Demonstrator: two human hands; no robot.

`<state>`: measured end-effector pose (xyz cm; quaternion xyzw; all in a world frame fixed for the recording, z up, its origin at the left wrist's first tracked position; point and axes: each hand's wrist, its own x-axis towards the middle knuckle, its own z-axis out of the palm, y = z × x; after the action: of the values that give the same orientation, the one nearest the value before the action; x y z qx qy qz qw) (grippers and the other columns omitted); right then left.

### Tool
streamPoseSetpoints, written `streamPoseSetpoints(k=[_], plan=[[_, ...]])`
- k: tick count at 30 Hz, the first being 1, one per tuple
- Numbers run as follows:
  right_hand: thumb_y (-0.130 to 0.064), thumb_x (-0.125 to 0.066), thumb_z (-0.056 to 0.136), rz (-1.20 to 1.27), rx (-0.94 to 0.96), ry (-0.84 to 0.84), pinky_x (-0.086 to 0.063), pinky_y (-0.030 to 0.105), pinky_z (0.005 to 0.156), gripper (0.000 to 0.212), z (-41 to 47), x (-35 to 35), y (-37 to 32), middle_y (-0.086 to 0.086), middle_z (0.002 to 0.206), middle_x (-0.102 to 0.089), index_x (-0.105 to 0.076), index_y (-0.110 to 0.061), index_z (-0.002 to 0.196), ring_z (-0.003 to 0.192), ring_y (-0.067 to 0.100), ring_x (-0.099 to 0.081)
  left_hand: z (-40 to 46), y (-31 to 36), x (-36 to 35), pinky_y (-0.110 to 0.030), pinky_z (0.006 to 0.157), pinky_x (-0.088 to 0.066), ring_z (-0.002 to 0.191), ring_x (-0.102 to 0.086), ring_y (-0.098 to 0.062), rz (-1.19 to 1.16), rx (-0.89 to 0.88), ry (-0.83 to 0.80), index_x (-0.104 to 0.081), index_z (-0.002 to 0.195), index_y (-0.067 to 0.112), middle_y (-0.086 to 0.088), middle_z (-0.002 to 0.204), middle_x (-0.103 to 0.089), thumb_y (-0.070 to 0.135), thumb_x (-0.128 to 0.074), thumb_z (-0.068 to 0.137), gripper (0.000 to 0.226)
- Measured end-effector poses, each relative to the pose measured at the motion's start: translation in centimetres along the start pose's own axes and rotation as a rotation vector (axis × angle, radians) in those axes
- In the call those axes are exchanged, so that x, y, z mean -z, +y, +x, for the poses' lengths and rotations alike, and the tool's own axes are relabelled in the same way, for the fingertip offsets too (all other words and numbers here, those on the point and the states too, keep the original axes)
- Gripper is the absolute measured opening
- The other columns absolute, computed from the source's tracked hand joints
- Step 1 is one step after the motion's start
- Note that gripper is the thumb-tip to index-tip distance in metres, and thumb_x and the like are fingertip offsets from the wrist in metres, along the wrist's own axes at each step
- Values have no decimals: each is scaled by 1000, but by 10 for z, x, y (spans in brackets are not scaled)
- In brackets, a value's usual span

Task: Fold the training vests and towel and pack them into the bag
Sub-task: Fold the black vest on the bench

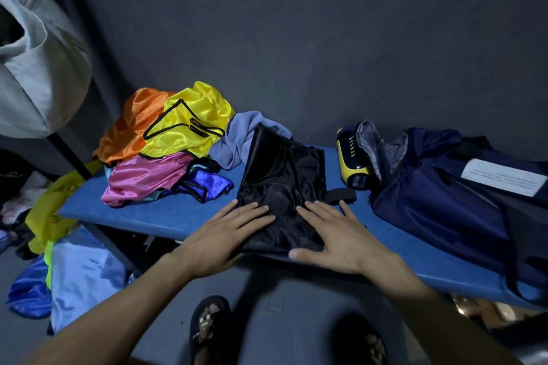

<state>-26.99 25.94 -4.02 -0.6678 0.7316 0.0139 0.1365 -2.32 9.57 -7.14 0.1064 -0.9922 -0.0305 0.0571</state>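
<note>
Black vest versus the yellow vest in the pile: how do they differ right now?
The black vest lies spread flat on the blue bench in front of the person; the yellow vest sits crumpled on top of the pile at the back left. Both hands, left hand and right hand, press on the black vest with straight fingers; nothing touches the yellow vest. Both are shiny fabric, and neither is in the bag yet.

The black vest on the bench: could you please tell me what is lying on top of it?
Both hands rest flat on the near part of the black vest: the left hand and the right hand, fingers straight. The vest hides the blue bench beneath it.
</note>
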Motion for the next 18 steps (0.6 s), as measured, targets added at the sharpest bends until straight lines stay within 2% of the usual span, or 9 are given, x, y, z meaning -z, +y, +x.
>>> streamPoseSetpoints(k=[2,4,7,10,11,13,15,17,18], plan=[[-93,-30,82,48,18,53,4,48,128,102,-7,6,6,-12,171,-8,-13,-35,163,157,9,-3,-1,0,2,-39,126,-20,153,-26,-13,-48,-18,82,-41,150,30,8,165,-31,27,-47,87,64],[-89,-26,87,126,21,156,-9,44,128,92,-18,9,14,-15,167,-19,-23,-35,161,154,8,-14,-3,1,3,-40,120,-35,145,-43,-15,-74,-26,146,-56,135,28,7,156,-46,23,-50,86,50],[-65,-24,101,316,-11,355,-31,34,120,66,-37,10,29,-16,155,-40,-43,-29,153,143,2,-32,-8,3,6,-31,115,-38,135,-52,-9,-235,-23,144,-61,126,31,13,144,-58,23,-48,94,36],[-27,-36,102,377,-40,447,-30,26,117,49,-50,9,45,-16,148,-45,-51,-22,148,139,3,-38,-13,6,18,-27,108,-43,125,-59,-4,-415,13,81,-61,121,37,20,132,-64,29,-49,100,25],[-15,-41,99,350,-56,440,-29,24,117,51,-53,9,50,-14,149,-44,-50,-21,149,140,6,-38,-15,7,22,-28,103,-47,119,-62,-4,-472,44,77,-62,120,37,20,126,-67,33,-51,101,23],[-1,-52,93,325,-101,313,-26,15,115,70,-60,11,59,-12,158,-36,-37,-27,156,146,9,-34,-16,9,32,-27,93,-51,107,-67,-4,-647,120,84,-68,116,29,14,112,-72,33,-55,101,20],[-3,-63,86,359,-65,106,-17,5,112,97,-68,9,63,-20,164,-16,-13,-39,161,152,5,-19,-14,10,42,-28,88,-49,98,-66,-7,-820,158,99,-70,110,18,5,102,-72,26,-58,99,18],[-19,-73,82,266,1,14,-5,16,120,116,-70,1,56,-22,167,10,10,-46,159,154,1,4,-13,8,49,-30,86,-48,93,-64,-17,-931,159,92,-70,109,10,-7,100,-70,22,-58,100,19],[-32,-76,81,145,16,60,1,27,124,122,-67,-6,50,-20,166,20,18,-47,157,154,4,12,-13,7,51,-28,85,-47,91,-62,-15,-969,151,76,-69,108,7,-9,98,-69,20,-58,100,19]])
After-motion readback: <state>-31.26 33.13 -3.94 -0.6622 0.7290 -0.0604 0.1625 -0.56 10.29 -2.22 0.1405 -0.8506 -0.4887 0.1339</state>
